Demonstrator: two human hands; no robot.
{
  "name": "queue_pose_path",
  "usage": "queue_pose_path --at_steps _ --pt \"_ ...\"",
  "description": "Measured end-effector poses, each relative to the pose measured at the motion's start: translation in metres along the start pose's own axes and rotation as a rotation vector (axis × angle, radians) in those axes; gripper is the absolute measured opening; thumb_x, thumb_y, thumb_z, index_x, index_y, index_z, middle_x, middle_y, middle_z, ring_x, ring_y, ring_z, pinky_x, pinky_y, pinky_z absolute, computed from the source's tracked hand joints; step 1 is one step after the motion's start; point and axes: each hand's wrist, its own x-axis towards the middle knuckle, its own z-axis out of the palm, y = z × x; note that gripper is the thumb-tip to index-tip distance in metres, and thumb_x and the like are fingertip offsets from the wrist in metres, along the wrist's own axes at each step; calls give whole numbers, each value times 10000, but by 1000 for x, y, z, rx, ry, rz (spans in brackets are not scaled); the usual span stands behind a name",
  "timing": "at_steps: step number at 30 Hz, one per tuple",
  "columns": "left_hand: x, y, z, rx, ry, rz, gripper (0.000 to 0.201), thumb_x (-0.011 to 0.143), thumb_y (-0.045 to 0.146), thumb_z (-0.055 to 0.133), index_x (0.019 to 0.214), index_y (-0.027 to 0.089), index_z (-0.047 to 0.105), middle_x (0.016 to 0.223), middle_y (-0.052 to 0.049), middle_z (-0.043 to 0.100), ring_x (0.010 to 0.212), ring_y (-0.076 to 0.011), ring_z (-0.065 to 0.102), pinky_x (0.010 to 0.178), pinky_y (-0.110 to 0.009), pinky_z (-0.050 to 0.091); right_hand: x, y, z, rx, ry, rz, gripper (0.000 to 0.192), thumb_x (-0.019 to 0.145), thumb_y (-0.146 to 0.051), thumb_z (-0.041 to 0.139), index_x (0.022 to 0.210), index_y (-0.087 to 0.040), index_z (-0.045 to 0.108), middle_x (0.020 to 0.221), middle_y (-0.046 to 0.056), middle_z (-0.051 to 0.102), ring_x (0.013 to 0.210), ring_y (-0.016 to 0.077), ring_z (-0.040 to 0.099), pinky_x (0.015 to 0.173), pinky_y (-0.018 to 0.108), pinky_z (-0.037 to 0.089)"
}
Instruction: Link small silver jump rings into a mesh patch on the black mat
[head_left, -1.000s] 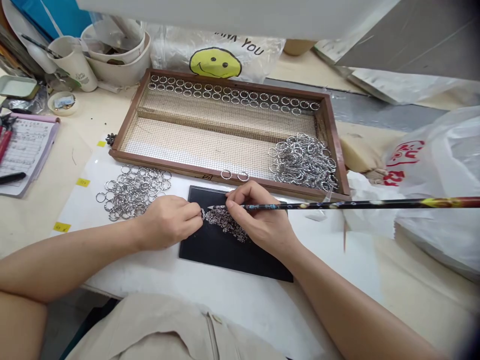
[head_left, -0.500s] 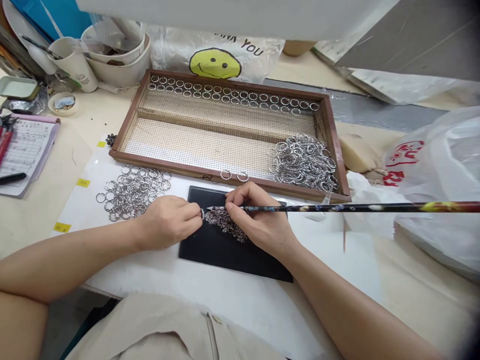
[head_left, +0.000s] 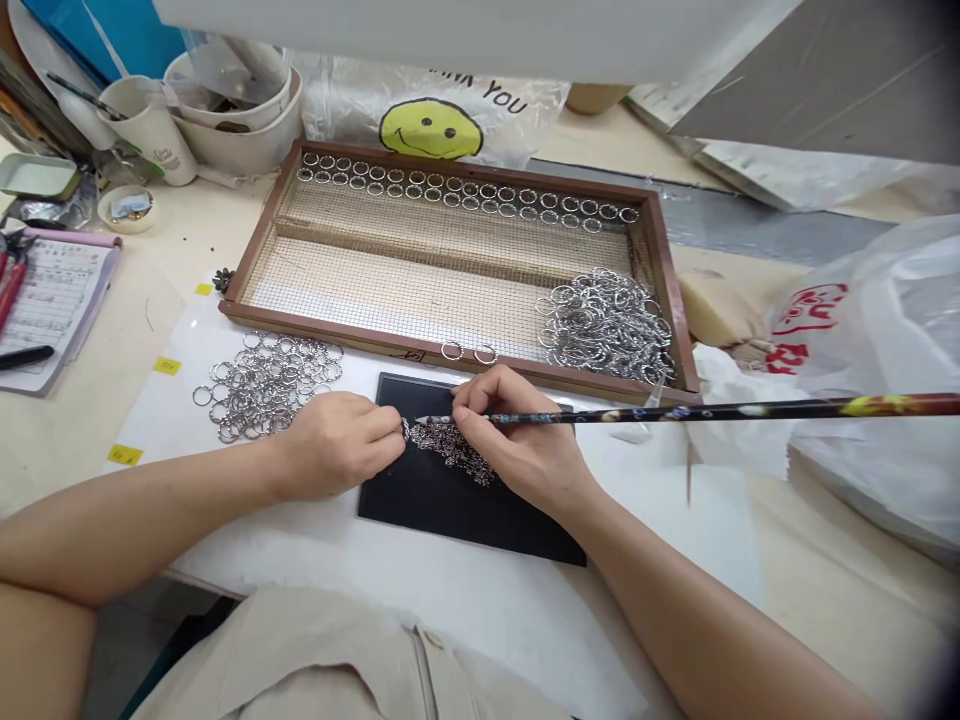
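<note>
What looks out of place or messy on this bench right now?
Two loose rings sit apart on the near edge of the mesh tray, away from the neat row along its far edge and the heap in its right corner. Nothing looks spilled or damaged.

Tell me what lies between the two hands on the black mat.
In the head view, a small heap of dark beads lies between left hand and right hand, on the black mat.

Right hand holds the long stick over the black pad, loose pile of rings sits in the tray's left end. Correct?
Not quite. The loose pile of rings sits in the right end of the tray, as the head view shows. The right hand does hold the long stick over the black pad.
</note>
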Motion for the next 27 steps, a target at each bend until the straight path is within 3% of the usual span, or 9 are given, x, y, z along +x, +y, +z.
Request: queue_pose_path --at_steps 10,17,22,27 --pt "1 0 0 -5 16 -3 245 842 53 525 615 137 570 620 -11 589 572 -118 535 561 -244 520 0 -3 0 -53 76 16 217 796 -156 536 638 -221 404 586 -36 473 576 119 466 532 264 366" --pt "1 0 0 -13 9 -2 256 853 60 508 619 139 573 626 -14 589 563 -117 522 561 -248 519 2 -1 1 -134 180 102 220 810 -207 550 630 -220 425 544 -46 457 526 111 441 518 271 346" --pt "0 1 0 -10 12 -3 256 850 56 511 616 140 572 625 -14 587 568 -116 522 568 -246 517 3 -2 0 -157 177 168 226 817 -252 550 634 -225 419 523 -53 436 506 113 429 506 279 330" --pt "1 1 0 -7 8 -3 266 864 69 493 618 141 567 625 -14 585 559 -113 513 562 -244 512 2 -3 -1 -138 173 128 213 796 -220 557 630 -221 422 565 -42 463 548 117 448 536 282 354"
